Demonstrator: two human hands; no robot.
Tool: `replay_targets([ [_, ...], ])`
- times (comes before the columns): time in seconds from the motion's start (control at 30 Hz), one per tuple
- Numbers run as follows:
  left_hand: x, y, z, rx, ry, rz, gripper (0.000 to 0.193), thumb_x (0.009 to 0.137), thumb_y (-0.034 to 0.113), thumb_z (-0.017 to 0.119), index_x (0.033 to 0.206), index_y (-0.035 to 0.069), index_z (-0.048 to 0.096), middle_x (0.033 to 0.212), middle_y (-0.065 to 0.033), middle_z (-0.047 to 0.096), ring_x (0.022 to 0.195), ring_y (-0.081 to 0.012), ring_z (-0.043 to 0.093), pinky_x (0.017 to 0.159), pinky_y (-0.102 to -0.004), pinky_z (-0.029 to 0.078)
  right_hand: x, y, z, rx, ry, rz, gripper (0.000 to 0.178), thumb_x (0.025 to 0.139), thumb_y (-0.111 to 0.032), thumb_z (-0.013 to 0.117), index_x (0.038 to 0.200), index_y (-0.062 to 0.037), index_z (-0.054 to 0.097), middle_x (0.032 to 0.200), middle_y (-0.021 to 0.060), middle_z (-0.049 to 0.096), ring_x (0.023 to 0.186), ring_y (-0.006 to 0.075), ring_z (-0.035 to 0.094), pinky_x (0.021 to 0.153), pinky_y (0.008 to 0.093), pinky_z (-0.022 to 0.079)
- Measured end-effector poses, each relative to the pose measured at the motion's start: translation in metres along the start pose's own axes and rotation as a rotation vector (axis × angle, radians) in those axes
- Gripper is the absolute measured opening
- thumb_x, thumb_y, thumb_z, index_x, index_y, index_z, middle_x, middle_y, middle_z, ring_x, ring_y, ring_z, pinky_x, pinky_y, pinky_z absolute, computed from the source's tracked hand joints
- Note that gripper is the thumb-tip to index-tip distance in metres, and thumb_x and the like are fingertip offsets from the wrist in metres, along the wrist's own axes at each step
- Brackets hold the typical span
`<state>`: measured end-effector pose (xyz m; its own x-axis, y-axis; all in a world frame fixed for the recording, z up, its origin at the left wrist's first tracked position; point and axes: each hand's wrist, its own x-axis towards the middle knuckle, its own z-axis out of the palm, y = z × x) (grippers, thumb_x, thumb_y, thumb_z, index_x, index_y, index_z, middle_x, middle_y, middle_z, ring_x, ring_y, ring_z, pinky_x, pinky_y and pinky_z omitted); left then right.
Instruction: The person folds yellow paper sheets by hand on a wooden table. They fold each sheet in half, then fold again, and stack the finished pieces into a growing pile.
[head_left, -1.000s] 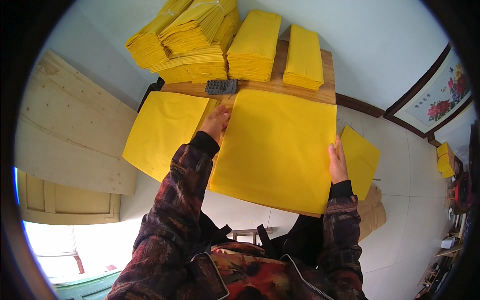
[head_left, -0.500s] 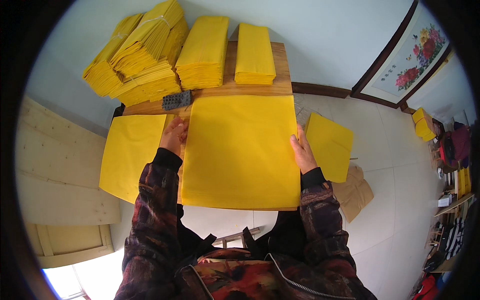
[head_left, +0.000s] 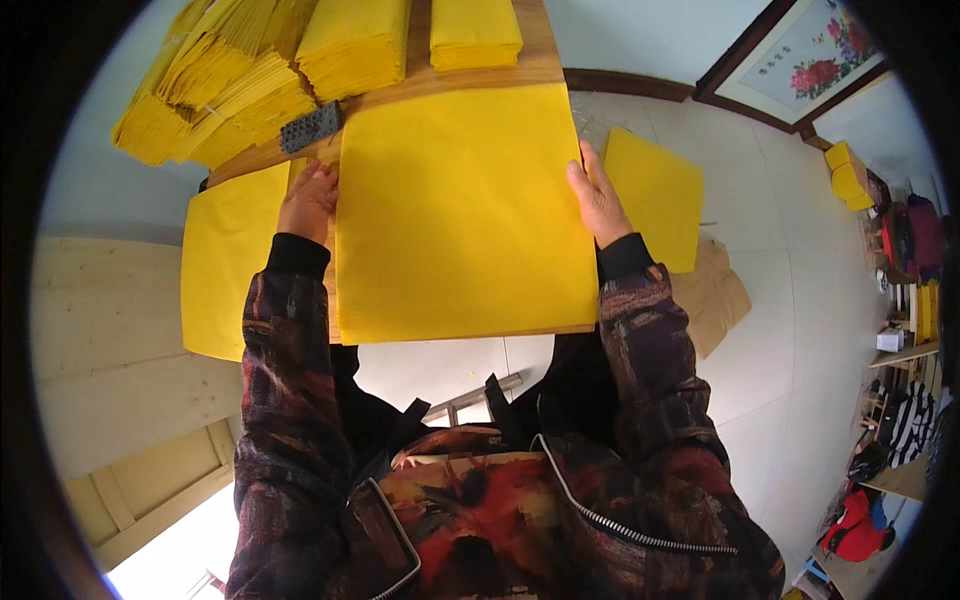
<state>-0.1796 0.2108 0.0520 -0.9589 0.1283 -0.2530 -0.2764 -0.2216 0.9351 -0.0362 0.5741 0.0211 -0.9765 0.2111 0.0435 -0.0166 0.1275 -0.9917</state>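
Observation:
A large yellow sheet (head_left: 460, 220) lies flat in front of me, covering most of the wooden table (head_left: 470, 85). My right hand (head_left: 600, 200) pinches its right edge, thumb on top and fingers along the side, partly hidden. At the opposite edge, my left hand (head_left: 312, 200) is closed with curled fingers close against the side; whatever may be between them is hidden. Beneath and beyond that hand is another yellow piece (head_left: 225, 260), at the table's left. A further yellow piece (head_left: 655, 195) sits to the right, past my right hand.
Folded yellow stacks (head_left: 355, 45) and a narrower stack (head_left: 475, 35) stand along the table's back. Tied yellow bundles (head_left: 215, 85) pile up at the back left, beside a dark grey studded block (head_left: 311, 127). Brown paper (head_left: 715, 295) is low on the right; shelves (head_left: 905, 355) line the far right.
The view has tilted, so the table and stacks appear higher in the picture. Both hands stay at the sheet's two sides; the left fingers are a little closer to its edge.

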Motion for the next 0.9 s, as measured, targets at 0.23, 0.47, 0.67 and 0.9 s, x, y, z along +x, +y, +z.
replay_targets([
  [0.23,-0.007,0.004,0.006,0.041,0.009,0.004,0.057,0.095,0.018,0.052,0.142,-0.001,0.027,0.145,-0.0172,0.034,0.131,-0.0272,0.037,0.101,-0.0336,0.036,-0.001,0.003,0.0,0.055,0.022,0.053,0.074,0.096,-0.048,0.044,0.146,0.0006,0.02,0.148,0.0197,0.027,0.138,0.0288,0.026,0.111,0.034,0.022],
  [0.47,-0.049,-0.011,-0.019,0.202,0.084,0.147,0.049,0.093,0.017,0.055,0.136,0.0,0.04,0.137,-0.0122,0.045,0.121,-0.0217,0.046,0.094,-0.0316,0.041,-0.013,0.011,-0.019,0.328,0.148,0.128,0.061,0.097,-0.041,0.045,0.143,-0.0035,0.031,0.148,0.0134,0.031,0.133,0.0251,0.035,0.105,0.0374,0.034],
  [0.67,-0.136,-0.034,-0.051,0.289,0.187,0.25,0.033,0.092,0.007,0.05,0.124,0.001,0.052,0.122,-0.0067,0.056,0.111,-0.0188,0.052,0.094,-0.0291,0.041,-0.021,0.017,-0.025,0.304,0.116,0.124,0.069,0.097,-0.049,0.038,0.147,-0.0033,0.022,0.153,0.0118,0.021,0.138,0.0278,0.028,0.109,0.041,0.027],
  [0.9,-0.196,-0.051,-0.027,1.178,0.231,0.763,0.036,0.073,-0.002,0.067,0.108,0.009,0.062,0.111,-0.012,0.058,0.103,-0.0311,0.056,0.086,-0.0358,0.047,-0.016,0.004,-0.029,0.136,0.164,0.022,0.048,0.096,-0.027,0.051,0.135,0.0001,0.042,0.141,0.0133,0.039,0.129,0.0233,0.039,0.107,0.0339,0.031],
])
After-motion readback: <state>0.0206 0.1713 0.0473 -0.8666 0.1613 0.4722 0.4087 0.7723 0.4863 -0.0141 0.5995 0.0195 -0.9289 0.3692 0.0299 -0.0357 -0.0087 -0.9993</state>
